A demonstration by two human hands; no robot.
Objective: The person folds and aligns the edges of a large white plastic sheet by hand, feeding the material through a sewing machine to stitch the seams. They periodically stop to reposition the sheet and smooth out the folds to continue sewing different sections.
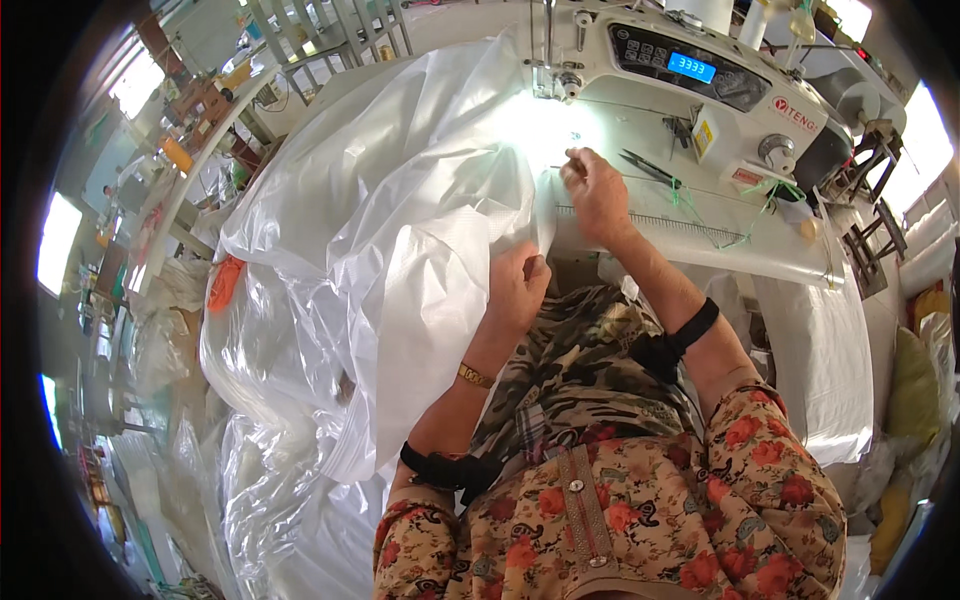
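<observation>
A large white plastic sheet (420,290) lies in loose folds over the left of the sewing table and hangs toward my lap. My left hand (517,285) is closed on its near edge, fingers curled. Farther forward, my right hand (597,195) has its fingertips pressed together beside the bright spot under the head of a white sewing machine (625,60). Glare hides what those fingertips hold, if anything. The sheet's far edge runs up into that glare. Black-handled thread snips (650,167) rest on the table, right of my right hand.
A ruler scale (650,224) runs along the near table edge (790,262). Green thread (770,195) trails over the right side. An orange piece (225,284) hangs at the sheet's left. Metal racks (330,35) stand behind; white sheeting (815,360) hangs at right.
</observation>
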